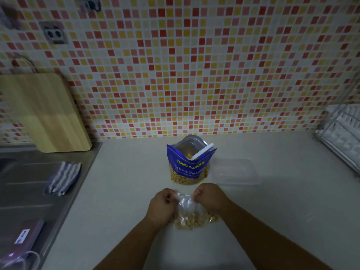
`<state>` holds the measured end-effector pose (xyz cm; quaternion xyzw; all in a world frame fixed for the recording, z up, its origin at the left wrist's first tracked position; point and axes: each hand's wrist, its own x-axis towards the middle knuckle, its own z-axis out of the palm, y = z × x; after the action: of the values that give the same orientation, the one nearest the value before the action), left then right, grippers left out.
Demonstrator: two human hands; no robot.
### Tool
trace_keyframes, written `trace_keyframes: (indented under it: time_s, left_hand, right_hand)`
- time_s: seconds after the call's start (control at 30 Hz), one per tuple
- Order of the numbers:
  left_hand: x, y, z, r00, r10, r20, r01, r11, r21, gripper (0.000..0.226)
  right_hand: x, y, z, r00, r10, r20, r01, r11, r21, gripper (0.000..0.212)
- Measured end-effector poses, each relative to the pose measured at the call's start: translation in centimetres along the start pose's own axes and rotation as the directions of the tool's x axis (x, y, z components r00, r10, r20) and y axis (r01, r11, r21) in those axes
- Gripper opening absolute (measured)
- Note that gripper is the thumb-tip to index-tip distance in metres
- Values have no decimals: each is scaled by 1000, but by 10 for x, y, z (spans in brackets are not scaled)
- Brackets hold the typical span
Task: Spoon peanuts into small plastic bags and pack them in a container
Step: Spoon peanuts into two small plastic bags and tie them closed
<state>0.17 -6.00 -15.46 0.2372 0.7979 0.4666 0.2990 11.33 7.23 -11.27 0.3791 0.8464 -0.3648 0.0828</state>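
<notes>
Head cam, lower middle of the frame: both hands are pinching the top of a small plastic bag that's sitting on the white counter with peanuts filling its bottom. The left hand is gripping the left corner with curled fingers, and the right hand is doing the same on the right corner. Just above them the blue peanut pouch is standing open with a white spoon poking out. A clear container is sitting just right of the pouch. A striped cloth is lying at the left.
</notes>
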Motion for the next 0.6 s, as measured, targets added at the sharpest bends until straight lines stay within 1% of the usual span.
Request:
trace_keyframes:
  time_s: [0.03, 0.07, 0.13, 0.17, 0.2, 0.3, 0.33, 0.37, 0.4, 0.47, 0.53, 0.6]
  left_hand:
    - [4, -3, -2, 999, 7, -47, -5, 999, 40, 10]
    - [9, -8, -5, 995, 1, -104, 10, 995, 100, 17]
    - [16, -15, -15, 981, -69, -184, 111, 967, 230, 34]
    - [19, -19, -19, 977, -113, -178, 161, 945, 284, 41]
    - [20, -20, -20, 978, -145, -147, 186, 927, 327, 47]
    - [17, -15, -14, 984, -174, -39, 176, 916, 361, 61]
    - [16, -11, -9, 984, -177, -19, 171, 916, 362, 67]
    - [14, -9, -4, 985, -171, -9, 162, 916, 367, 70]
    - [13, -7, 1, 986, -167, -2, 156, 915, 373, 71]
    - [10, -5, 9, 986, -164, 14, 146, 913, 381, 73]
    - [7, -3, 14, 985, -170, 23, 149, 914, 378, 77]
    - [5, 0, 15, 983, -180, 21, 159, 915, 372, 78]
  right_hand:
    - [2, 3, 4, 1000, -7, -30, 6, 1000, -18, 24]
    - [5, 6, 6, 996, -39, -80, 33, 996, -82, 27]
    - [10, 15, 6, 969, -153, -192, 92, 951, -294, 36]
    - [11, 19, 5, 962, -187, -197, 99, 916, -388, 39]
    - [13, 24, 4, 968, -189, -166, 92, 879, -468, 41]
    - [12, 31, 3, 979, -192, -76, 106, 783, -613, 35]
    - [12, 33, 5, 972, -219, -81, 115, 749, -652, 32]
    - [13, 36, 7, 969, -227, -100, 105, 741, -664, 31]
    - [16, 42, 9, 968, -223, -110, 89, 725, -683, 34]
    - [30, 63, 17, 958, -240, -156, 73, 733, -677, 39]
    - [32, 71, 21, 956, -231, -179, 41, 713, -700, 36]
    - [21, 66, 15, 947, -246, -208, 25, 700, -714, 33]
